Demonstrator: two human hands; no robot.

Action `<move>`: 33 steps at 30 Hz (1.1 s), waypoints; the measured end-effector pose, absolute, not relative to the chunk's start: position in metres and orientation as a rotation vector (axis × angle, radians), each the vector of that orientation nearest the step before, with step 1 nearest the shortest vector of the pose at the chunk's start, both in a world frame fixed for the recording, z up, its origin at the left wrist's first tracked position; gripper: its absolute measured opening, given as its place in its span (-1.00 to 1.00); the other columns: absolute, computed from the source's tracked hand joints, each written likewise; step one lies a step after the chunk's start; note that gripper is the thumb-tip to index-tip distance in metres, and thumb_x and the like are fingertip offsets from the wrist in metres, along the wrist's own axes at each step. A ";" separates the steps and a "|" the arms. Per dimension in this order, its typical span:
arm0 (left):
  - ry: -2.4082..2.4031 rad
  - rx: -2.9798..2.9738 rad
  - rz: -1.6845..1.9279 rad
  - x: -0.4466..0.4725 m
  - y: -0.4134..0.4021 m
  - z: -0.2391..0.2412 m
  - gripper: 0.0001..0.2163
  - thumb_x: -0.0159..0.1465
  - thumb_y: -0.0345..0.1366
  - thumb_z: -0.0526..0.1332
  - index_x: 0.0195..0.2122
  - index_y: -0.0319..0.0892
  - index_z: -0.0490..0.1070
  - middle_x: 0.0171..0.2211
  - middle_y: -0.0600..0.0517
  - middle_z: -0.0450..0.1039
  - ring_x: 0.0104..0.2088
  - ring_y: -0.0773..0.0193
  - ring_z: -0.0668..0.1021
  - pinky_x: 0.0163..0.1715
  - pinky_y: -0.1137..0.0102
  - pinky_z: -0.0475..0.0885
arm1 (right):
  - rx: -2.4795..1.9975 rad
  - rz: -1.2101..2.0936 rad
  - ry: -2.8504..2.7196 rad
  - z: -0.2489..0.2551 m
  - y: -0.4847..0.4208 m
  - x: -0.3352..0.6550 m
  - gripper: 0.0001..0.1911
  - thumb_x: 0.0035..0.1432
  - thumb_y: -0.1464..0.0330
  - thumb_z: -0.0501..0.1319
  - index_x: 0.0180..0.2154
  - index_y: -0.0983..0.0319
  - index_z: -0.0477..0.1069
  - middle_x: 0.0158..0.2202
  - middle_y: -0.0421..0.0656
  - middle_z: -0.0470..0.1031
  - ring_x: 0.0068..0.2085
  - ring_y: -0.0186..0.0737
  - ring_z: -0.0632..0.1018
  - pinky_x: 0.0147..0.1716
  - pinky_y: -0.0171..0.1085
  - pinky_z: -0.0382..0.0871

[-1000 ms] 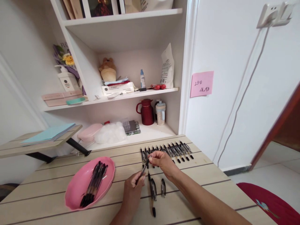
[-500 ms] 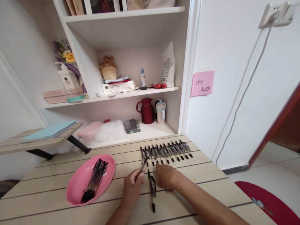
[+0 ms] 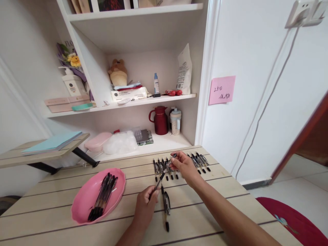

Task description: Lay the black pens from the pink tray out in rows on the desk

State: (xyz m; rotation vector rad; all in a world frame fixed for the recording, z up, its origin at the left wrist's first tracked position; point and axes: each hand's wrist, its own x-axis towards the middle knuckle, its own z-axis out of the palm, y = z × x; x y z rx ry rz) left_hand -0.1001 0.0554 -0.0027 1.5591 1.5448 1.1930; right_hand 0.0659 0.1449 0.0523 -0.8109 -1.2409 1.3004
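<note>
My left hand (image 3: 146, 201) is closed around a slim dark pen (image 3: 159, 181), which slants up and to the right. Above it, my right hand (image 3: 183, 165) pinches a clear pen piece (image 3: 168, 165) with a dark end. The two pieces meet or nearly meet; I cannot tell whether they are joined. Between my forearms lies a separate set of pen parts (image 3: 166, 205), dark and clear with black ends. Behind my right hand runs a row of similar pens or pen parts (image 3: 159, 167), partly hidden by that hand.
To the left, a pink scalloped dish (image 3: 78, 205) holds several black pens (image 3: 104, 196). A small raised stand (image 3: 82, 141) carries blue paper (image 3: 53, 141). White shelves (image 3: 133, 13) behind the table hold a red jug (image 3: 161, 121) and a light cup (image 3: 175, 121).
My right hand has risen from the table beside the loose pen parts to the row, and now pinches a clear piece at the pen's upper end. My left hand has barely moved.
</note>
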 end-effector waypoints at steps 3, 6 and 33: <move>1.534 1.574 1.182 -0.101 0.056 -0.002 -0.70 0.12 -0.14 0.06 -0.35 -0.26 0.44 -0.64 0.12 0.22 -0.57 0.37 0.29 -0.57 0.53 0.17 | -0.784 1.340 -1.288 0.050 0.139 0.060 -0.67 -0.12 0.20 0.22 -0.31 0.23 0.25 -0.58 -0.32 0.29 -0.56 -0.40 0.41 -0.55 -0.37 0.29; 1.536 1.564 1.171 -0.101 0.056 -0.002 -0.71 0.12 -0.15 0.07 -0.35 -0.27 0.44 -0.64 0.12 0.21 -0.58 0.38 0.28 -0.58 0.53 0.16 | -0.799 1.340 -1.361 0.046 0.134 0.055 -0.71 -0.11 0.23 0.20 -0.33 0.24 0.26 -0.62 -0.34 0.28 -0.60 -0.42 0.38 -0.60 -0.40 0.25; 1.653 1.771 1.207 -0.100 0.048 0.026 -0.71 0.18 -0.21 -0.05 -0.23 -0.20 0.38 -0.47 0.06 0.38 -0.46 0.31 0.39 -0.42 0.47 0.25 | -0.852 1.441 -1.418 0.035 0.126 0.044 -0.56 -0.17 0.17 0.23 -0.24 0.25 0.24 -0.60 -0.31 0.32 -0.54 -0.35 0.41 -0.58 -0.38 0.22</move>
